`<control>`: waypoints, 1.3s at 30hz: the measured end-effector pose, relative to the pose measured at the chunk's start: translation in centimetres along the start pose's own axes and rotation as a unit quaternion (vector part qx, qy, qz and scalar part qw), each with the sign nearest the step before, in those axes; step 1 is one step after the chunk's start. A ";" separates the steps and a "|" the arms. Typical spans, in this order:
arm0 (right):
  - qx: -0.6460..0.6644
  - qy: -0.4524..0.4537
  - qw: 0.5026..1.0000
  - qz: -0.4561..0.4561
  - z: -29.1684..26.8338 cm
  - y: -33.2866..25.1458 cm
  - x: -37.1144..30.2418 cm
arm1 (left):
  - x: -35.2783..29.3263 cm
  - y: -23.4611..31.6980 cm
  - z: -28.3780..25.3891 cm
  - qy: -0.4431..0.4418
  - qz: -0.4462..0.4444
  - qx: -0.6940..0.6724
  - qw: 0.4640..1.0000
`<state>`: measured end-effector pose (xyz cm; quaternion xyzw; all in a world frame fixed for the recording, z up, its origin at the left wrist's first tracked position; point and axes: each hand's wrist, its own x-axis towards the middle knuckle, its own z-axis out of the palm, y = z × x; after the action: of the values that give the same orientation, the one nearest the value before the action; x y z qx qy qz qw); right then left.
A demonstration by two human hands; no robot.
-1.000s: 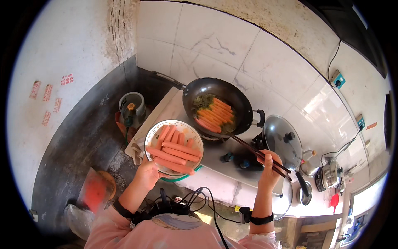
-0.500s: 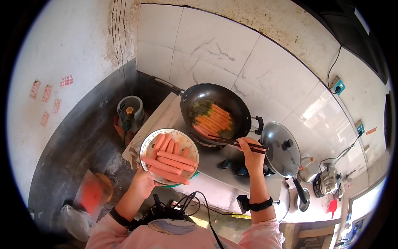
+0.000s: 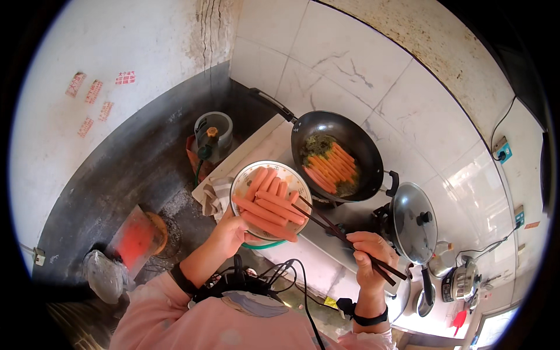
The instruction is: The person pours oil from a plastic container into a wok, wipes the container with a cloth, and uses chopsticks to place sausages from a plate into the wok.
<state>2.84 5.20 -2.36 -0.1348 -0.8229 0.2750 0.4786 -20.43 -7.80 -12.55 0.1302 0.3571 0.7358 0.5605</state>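
My left hand (image 3: 229, 233) grips the near left rim of a round patterned plate (image 3: 242, 179), keeping it tilted in front of me. Pink sausages (image 3: 269, 211) lie piled on that plate, several crosswise over others. In my right hand (image 3: 371, 256) is a pair of dark chopsticks (image 3: 380, 265), their tips at the plate's right side beside the sausages; I cannot tell whether they touch one. Beyond the plate sits a black wok (image 3: 366, 150) on the stove. Scored orange-pink sausages (image 3: 333, 167) lie side by side in it, next to a greenish foamy patch (image 3: 319, 144).
A glass lid (image 3: 413, 221) rests on a handled pan to the right of the wok. Farther right are an electric pot (image 3: 465, 280) and a small metal pan (image 3: 424, 303). A gas cylinder (image 3: 224, 125) stands on the floor at left, and a cloth (image 3: 217, 197) hangs at the counter's corner.
The chopsticks have moved from the wok to the plate as my right hand came down and nearer. The whole view has shifted, so the wok and plate appear farther right.
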 end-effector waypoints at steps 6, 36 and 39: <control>0.046 0.103 0.987 0.118 -1.0 -0.6 -1.0 | 0.2 -0.1 0.9 0.001 0.009 -0.015 1.000; -0.169 0.168 0.969 0.072 1.6 10.2 -0.9 | 3.4 -1.6 1.4 -0.021 0.011 0.016 1.000; -0.150 0.151 0.969 0.122 1.0 9.8 -0.1 | 3.1 -1.7 1.7 0.000 0.023 0.011 1.000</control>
<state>1.62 12.78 -8.57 -0.3446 -0.7501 0.1812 0.5346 -19.26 -4.13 -13.16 0.1441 0.3621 0.7444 0.5422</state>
